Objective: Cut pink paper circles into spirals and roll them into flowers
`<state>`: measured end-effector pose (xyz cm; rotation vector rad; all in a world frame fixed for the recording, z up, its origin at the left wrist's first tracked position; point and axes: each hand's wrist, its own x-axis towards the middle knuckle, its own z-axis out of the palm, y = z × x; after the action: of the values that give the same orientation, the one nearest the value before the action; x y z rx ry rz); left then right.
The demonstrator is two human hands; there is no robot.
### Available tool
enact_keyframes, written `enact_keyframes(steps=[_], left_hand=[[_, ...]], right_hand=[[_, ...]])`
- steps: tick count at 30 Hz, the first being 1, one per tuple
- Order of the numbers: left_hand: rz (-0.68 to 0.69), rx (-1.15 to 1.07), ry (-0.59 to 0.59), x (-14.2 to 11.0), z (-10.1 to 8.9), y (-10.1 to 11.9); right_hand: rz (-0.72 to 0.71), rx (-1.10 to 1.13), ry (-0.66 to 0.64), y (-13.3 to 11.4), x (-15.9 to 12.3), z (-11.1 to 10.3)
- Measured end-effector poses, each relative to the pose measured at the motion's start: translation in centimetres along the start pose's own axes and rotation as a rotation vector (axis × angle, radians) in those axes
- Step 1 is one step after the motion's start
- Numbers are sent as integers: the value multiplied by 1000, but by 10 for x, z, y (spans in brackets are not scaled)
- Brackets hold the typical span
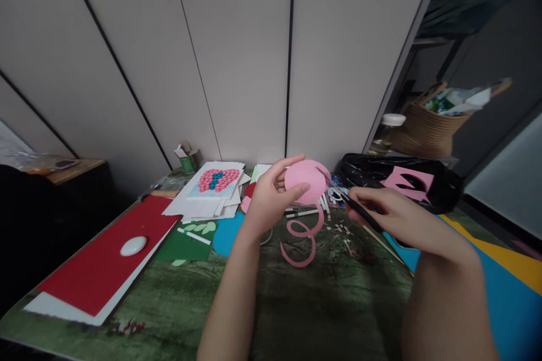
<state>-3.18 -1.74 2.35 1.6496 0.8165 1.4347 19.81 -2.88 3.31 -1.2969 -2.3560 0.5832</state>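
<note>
My left hand grips a round piece of pink paper by its left edge, thumb in front and fingers behind. In my right hand is a pair of scissors with dark handles, its blades at the upper right rim of the pink paper. A curled pink strip dangles below the disc in a spiral over the table. My right fingers wrap the handles, partly hidden by the hand itself.
Red paper with a white oval object lies at left. Behind are a picture of pink and blue dots and a small green box. A black plastic bag holding pink scrap stands at right, near blue sheets.
</note>
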Motion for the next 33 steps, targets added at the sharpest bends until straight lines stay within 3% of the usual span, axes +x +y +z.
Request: enact_keyframes(steps=[23, 33], left_hand=[[-18, -87, 40, 1, -3, 0], [-25, -77, 39, 1, -3, 1]], right_hand=[[-14, 33, -54, 10, -1, -1], [20, 129, -26, 2, -2, 1]])
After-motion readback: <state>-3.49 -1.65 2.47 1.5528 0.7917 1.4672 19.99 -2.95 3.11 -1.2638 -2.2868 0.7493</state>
